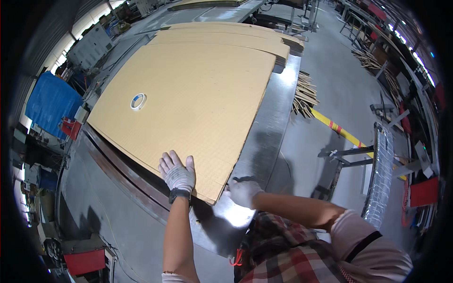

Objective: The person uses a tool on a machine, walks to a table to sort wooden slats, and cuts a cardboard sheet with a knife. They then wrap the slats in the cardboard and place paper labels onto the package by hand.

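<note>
The cardboard (188,99) is being pressed flat under the left hand (177,173), fingers spread; its corner is being gripped by the right hand (241,192).

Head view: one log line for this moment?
left hand flat on cardboard sheet | right hand at sheet's near corner | tape roll on sheet
</note>
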